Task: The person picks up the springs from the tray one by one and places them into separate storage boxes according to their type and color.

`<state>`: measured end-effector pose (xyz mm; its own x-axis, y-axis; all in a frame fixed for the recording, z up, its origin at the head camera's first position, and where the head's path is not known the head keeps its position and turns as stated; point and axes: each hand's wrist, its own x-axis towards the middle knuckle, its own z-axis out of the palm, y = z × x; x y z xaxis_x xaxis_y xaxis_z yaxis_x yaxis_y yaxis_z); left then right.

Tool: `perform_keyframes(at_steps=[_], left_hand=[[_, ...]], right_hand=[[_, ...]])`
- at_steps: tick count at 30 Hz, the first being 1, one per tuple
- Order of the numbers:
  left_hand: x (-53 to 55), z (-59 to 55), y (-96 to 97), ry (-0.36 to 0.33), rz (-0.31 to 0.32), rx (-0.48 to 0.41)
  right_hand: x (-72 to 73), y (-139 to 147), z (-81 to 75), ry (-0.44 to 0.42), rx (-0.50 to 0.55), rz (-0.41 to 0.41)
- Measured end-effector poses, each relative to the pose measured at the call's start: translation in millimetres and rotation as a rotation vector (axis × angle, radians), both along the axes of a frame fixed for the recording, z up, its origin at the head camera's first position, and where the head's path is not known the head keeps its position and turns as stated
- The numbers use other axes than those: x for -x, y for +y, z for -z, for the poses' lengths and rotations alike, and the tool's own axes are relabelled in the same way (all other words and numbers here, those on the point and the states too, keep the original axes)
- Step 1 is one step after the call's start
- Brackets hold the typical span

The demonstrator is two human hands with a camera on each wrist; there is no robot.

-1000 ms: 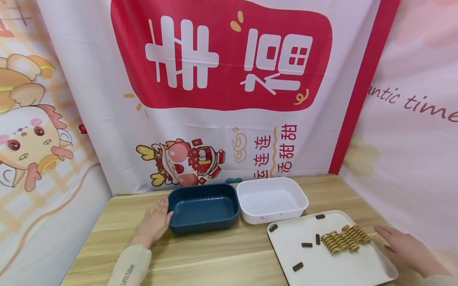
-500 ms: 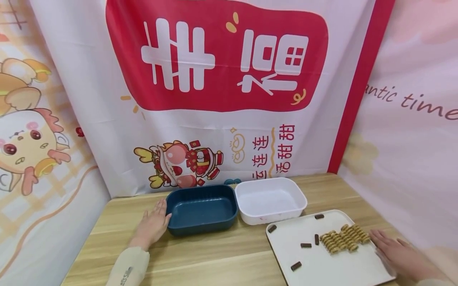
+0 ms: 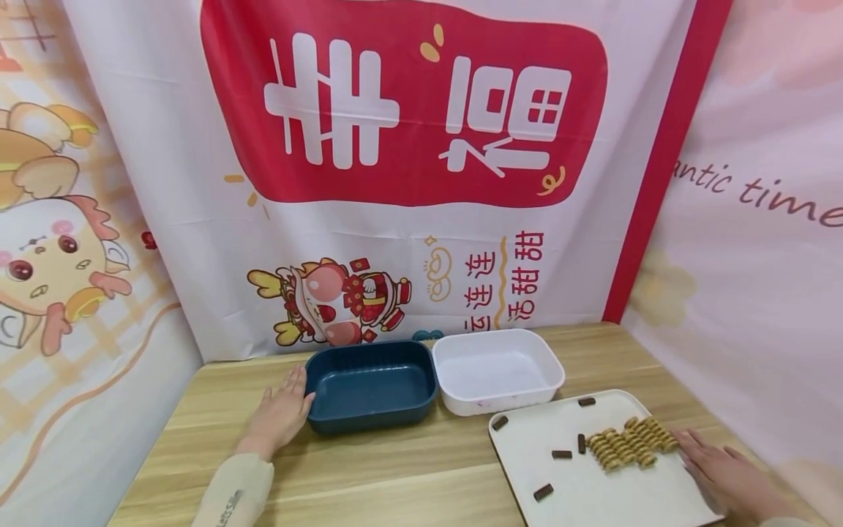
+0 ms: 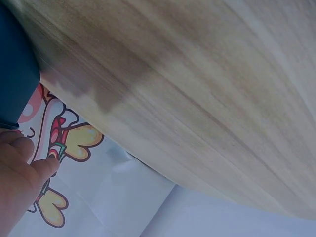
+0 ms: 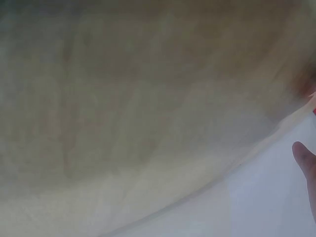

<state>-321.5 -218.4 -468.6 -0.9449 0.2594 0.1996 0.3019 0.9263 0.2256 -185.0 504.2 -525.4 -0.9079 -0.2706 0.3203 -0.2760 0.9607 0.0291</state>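
- The left hand [image 3: 279,411], its fingers straight, lies against the left side of the dark blue bin [image 3: 372,422].
- The right hand [image 3: 731,472] reaches over the tray's right edge, fingers extended, fingertips right beside the golden ridged pieces [image 3: 632,444]; whether they touch, I cannot tell.
- Those pieces lie bunched on the right half of the white tray [image 3: 609,501], at the near right of the counter [image 3: 395,479].
- 5 dark brown pieces [image 3: 562,454] lie scattered to their left and far side on the tray.
- The white bin [image 3: 494,402] stands just right of the blue one, beyond the tray.
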Motion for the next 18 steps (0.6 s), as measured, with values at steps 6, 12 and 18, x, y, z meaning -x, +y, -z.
perform_keyframes(at_steps=[6,12,18], left_hand=[[-1.4,-1.1,0.1,-0.005,0.000,0.001],[-1.5,-1.7,1.3,-0.006,0.004,0.004],[-1.3,-1.5,1.1,0.002,0.005,0.005]], right_hand=[[0.8,0.4,-3.4,-0.082,-0.002,0.007],[-0.2,-4.3,-7.9,-0.158,0.022,0.024],[-0.3,-5.4,-8.6,-0.191,0.021,0.022]])
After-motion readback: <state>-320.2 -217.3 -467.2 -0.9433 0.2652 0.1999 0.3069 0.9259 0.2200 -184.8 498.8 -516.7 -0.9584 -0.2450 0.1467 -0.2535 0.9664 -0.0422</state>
